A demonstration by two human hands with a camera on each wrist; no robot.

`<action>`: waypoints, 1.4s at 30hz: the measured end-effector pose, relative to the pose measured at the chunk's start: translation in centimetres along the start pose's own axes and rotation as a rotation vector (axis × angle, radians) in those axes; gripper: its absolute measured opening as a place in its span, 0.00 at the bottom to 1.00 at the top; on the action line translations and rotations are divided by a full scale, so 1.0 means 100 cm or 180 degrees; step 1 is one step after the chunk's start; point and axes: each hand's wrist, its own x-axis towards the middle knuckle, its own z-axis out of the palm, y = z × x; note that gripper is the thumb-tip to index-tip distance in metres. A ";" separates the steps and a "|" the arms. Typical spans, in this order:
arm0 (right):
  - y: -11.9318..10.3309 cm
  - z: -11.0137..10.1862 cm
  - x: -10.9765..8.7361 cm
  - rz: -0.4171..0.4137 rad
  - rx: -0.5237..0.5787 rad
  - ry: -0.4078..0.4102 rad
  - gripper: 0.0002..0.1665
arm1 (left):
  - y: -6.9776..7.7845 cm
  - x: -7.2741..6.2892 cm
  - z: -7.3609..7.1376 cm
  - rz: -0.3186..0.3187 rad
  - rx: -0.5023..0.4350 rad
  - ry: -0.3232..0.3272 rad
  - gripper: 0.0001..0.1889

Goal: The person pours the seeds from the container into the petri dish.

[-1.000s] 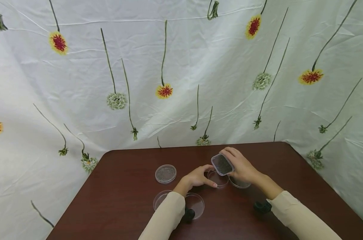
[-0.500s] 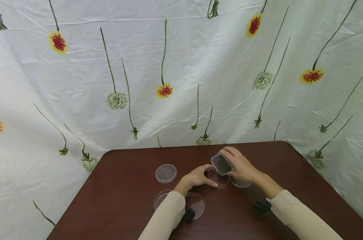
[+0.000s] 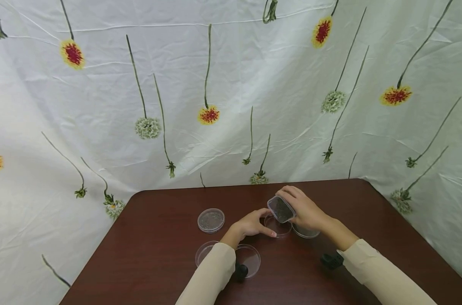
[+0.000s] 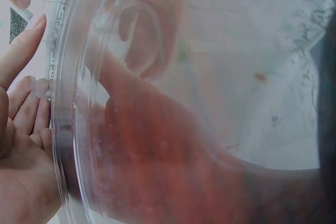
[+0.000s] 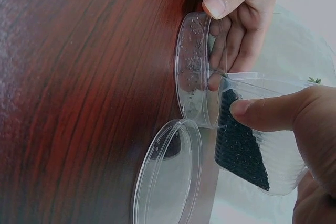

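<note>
Your right hand (image 3: 306, 210) grips the tub (image 3: 281, 209), tipped with one corner at the rim of the dish (image 3: 279, 231) that your left hand (image 3: 251, 224) pinches between thumb and fingers; whether tub and dish touch, you cannot tell. The right wrist view shows black grains (image 5: 239, 142) banked along the tub's lower side and specks (image 5: 192, 51) scattered in the dish, where the head view gives just a dark mass. Four more dishes lie on the table (image 3: 147, 254): one just beside on the right (image 3: 306, 231), a speckled one farther left (image 3: 211, 220), two nearer you, either side of your left sleeve (image 3: 212, 275).
</note>
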 end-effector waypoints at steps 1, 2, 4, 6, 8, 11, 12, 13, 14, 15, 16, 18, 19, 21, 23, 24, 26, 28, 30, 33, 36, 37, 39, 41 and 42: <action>0.000 0.000 0.000 -0.0001 -0.0005 -0.0003 0.54 | 0.000 0.000 0.000 0.0002 -0.0005 -0.0005 0.41; 0.000 0.000 0.000 -0.0003 -0.0010 -0.0005 0.55 | 0.001 0.000 0.000 0.0007 -0.0008 -0.0009 0.41; 0.000 0.000 0.000 -0.0009 -0.0011 -0.0006 0.55 | 0.001 0.000 0.000 0.0000 -0.0019 -0.0010 0.41; 0.000 0.000 0.000 -0.0025 -0.0009 -0.0003 0.55 | 0.001 0.000 0.000 -0.0015 -0.0023 -0.0007 0.41; -0.001 0.000 0.001 -0.0043 -0.0008 0.0011 0.54 | 0.000 0.000 0.000 -0.0021 -0.0028 -0.0004 0.41; -0.001 0.000 0.001 -0.0057 -0.0016 0.0023 0.54 | -0.001 0.001 0.000 -0.0026 -0.0009 -0.0008 0.41; -0.001 0.000 0.001 -0.0059 -0.0023 0.0025 0.54 | -0.001 0.002 0.000 -0.0031 0.0002 -0.0012 0.41; -0.001 0.000 0.001 -0.0060 -0.0028 0.0026 0.55 | -0.001 0.002 0.000 -0.0026 0.0004 -0.0015 0.41; -0.001 0.000 0.001 -0.0060 -0.0032 0.0025 0.55 | -0.002 0.002 -0.001 -0.0022 0.0004 -0.0018 0.41; -0.001 0.000 0.001 -0.0059 -0.0038 0.0021 0.55 | -0.002 0.002 -0.001 -0.0019 0.0006 -0.0019 0.42; -0.001 -0.001 0.002 -0.0060 -0.0035 0.0019 0.55 | -0.002 0.002 -0.001 -0.0022 0.0001 -0.0024 0.42; -0.002 -0.001 0.002 -0.0064 -0.0037 0.0016 0.54 | -0.001 0.002 -0.001 -0.0031 -0.0004 -0.0025 0.42; -0.002 -0.001 0.002 -0.0065 -0.0043 0.0013 0.54 | -0.001 0.001 -0.001 -0.0033 -0.0015 -0.0025 0.42; -0.002 -0.001 0.002 -0.0077 -0.0045 0.0009 0.54 | 0.000 0.000 -0.001 -0.0052 -0.0021 -0.0019 0.43; -0.002 -0.001 0.002 -0.0082 -0.0057 0.0001 0.53 | 0.000 0.000 -0.001 -0.0061 -0.0024 -0.0012 0.43; -0.002 -0.001 0.002 -0.0084 -0.0069 -0.0004 0.53 | 0.000 0.000 0.000 -0.0064 -0.0023 -0.0009 0.43; -0.003 -0.001 0.002 -0.0082 -0.0080 -0.0018 0.53 | 0.000 0.001 0.000 -0.0066 -0.0021 -0.0006 0.43; -0.003 -0.001 0.002 -0.0071 -0.0096 -0.0030 0.54 | -0.001 0.001 0.000 -0.0067 -0.0017 -0.0007 0.43; -0.003 -0.001 0.002 -0.0068 -0.0105 -0.0030 0.54 | -0.001 0.001 0.000 -0.0072 -0.0021 -0.0007 0.44; -0.002 -0.001 0.001 -0.0068 -0.0107 -0.0023 0.54 | -0.001 0.001 0.000 -0.0074 -0.0013 -0.0006 0.43; -0.002 -0.001 0.001 -0.0079 -0.0112 -0.0024 0.54 | -0.001 0.001 0.000 -0.0072 -0.0011 -0.0007 0.43; -0.002 -0.001 0.001 -0.0084 -0.0114 -0.0025 0.54 | -0.001 0.001 0.000 -0.0071 -0.0009 -0.0007 0.43; -0.002 -0.001 0.001 -0.0076 -0.0095 -0.0033 0.54 | -0.001 0.001 0.000 -0.0072 -0.0018 -0.0008 0.43; -0.002 -0.002 0.001 -0.0031 -0.0052 -0.0024 0.54 | -0.001 0.002 0.000 -0.0068 -0.0022 -0.0008 0.42; -0.002 -0.002 0.001 0.0018 -0.0027 -0.0020 0.55 | -0.002 0.002 0.000 -0.0063 -0.0025 -0.0011 0.42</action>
